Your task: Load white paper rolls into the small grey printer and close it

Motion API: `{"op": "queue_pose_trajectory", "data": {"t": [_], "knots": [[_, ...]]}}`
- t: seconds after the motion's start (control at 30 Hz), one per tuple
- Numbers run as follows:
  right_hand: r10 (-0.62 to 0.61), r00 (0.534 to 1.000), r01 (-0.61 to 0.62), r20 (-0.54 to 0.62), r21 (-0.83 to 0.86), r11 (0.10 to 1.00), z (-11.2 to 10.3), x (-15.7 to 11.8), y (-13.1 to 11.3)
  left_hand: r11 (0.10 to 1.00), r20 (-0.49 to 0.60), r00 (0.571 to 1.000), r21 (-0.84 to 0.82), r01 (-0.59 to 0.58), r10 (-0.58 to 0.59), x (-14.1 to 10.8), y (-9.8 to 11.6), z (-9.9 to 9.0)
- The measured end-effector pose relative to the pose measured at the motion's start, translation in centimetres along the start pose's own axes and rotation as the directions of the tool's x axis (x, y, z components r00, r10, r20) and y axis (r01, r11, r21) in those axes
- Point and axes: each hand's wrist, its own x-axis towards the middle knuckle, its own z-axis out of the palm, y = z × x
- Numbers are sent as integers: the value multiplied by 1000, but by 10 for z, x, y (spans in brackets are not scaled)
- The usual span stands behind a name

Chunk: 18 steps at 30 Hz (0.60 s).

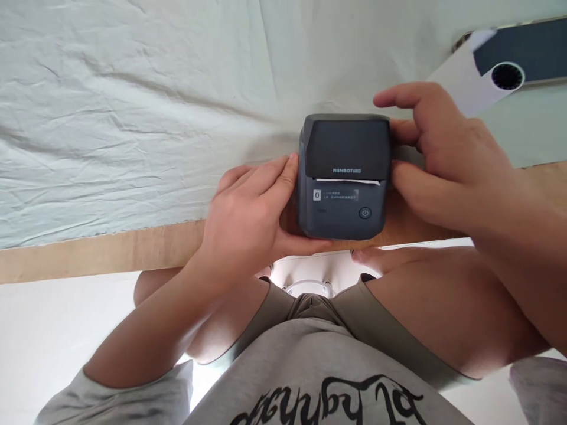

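A dark grey label printer (348,200) marked NIIMBOT sits near the front edge of the table, its top and front facing up at me. A thin white strip shows in the slot across its middle, above a sticker and a round power button. My left hand (252,206) grips its left side, with the thumb under the front edge and the fingers along the side wall. My right hand (447,159) holds the right side; the thumb and some fingers press there while the index finger sticks out beyond the back corner. The printer hides some fingertips.
A pale wrinkled cloth (155,106) covers the table, leaving a bare wooden edge (133,251) at the front. At the upper right lies a white cylinder (465,77) with a dark round end, overlapping a dark flat phone-like object (540,50). My legs are below the edge.
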Motion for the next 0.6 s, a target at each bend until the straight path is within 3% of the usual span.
{"op": "queue_pose_trajectory", "data": {"t": [0.3,0.4,0.5,0.6], "knots": [[-55,998,55,-25,-4,998,-8,3,10,999,84,995,18,46,-47,-1,1,-2],[-155,986,154,-68,-28,988,-15,2,7,997,102,992,-7,73,-72,-2,2,-5],[-206,962,190,-181,-106,976,-22,1,1,997,113,991,-12,71,-69,-2,5,-8],[-173,933,143,-317,-115,983,-24,-2,-7,999,123,991,9,52,-53,-2,5,-8]]}}
